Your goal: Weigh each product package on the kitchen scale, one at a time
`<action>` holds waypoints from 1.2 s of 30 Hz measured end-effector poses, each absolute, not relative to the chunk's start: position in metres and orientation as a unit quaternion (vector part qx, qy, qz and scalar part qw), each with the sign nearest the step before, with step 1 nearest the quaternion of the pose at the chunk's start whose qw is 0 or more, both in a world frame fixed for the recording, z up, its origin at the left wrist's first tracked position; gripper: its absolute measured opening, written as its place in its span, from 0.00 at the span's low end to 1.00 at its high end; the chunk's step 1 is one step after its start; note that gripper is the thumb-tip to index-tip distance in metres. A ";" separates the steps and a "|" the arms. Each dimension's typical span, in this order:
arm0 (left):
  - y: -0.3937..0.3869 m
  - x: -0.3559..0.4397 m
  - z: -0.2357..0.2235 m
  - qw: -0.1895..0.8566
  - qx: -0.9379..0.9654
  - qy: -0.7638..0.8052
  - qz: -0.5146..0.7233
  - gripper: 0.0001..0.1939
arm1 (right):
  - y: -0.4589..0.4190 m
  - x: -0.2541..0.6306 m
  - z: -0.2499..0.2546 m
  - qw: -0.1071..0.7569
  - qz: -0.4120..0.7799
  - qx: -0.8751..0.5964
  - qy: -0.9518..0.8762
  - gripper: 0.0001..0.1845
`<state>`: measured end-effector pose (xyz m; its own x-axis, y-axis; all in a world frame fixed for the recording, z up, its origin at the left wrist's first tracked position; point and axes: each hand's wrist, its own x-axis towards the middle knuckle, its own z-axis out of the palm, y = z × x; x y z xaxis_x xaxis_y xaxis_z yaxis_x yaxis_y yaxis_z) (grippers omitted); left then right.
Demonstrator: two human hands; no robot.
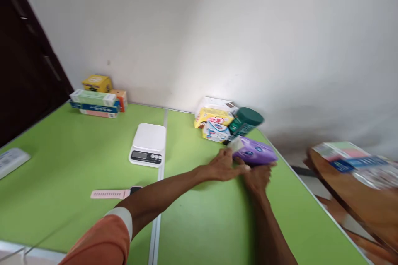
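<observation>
Near the right edge of the green table, a glossy purple pack [259,152] with a whitish left end is between both my hands. My left hand [226,166] is closed at that left end, thumb stretched toward my other hand. From the near side, my right hand [258,177] grips the pack's lower edge, with some fingers hidden beneath it. Just behind stand a blue-and-white box [215,131], a yellow box [217,116], a white box [214,102] and a tilted dark green tub [247,120].
A white kitchen scale [149,138] stands mid-table beside a metal seam. A pink-strapped watch [113,193] lies partly behind my left forearm. Several boxes [96,98] are stacked at the back left. A white device [12,161] sits far left; a wooden stool [338,180] holds packages at right.
</observation>
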<state>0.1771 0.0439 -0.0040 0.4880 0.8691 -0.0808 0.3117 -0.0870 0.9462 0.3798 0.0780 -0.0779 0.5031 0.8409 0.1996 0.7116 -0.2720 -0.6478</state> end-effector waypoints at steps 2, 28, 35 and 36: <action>0.029 0.150 0.006 0.521 0.708 0.409 0.246 0.59 | 0.066 0.378 -0.082 0.362 0.117 -0.800 -0.463 0.86; 0.026 -0.341 -0.014 0.088 0.183 0.745 0.635 0.35 | 0.088 -0.145 -0.051 0.402 0.605 -0.338 -0.599 0.41; 0.046 -0.368 -0.043 0.089 0.186 0.717 0.666 0.34 | 0.114 -0.187 -0.069 0.471 0.590 -0.354 -0.552 0.35; 0.048 -0.371 -0.044 0.093 0.184 0.716 0.667 0.32 | 0.115 -0.188 -0.071 0.469 0.585 -0.369 -0.549 0.35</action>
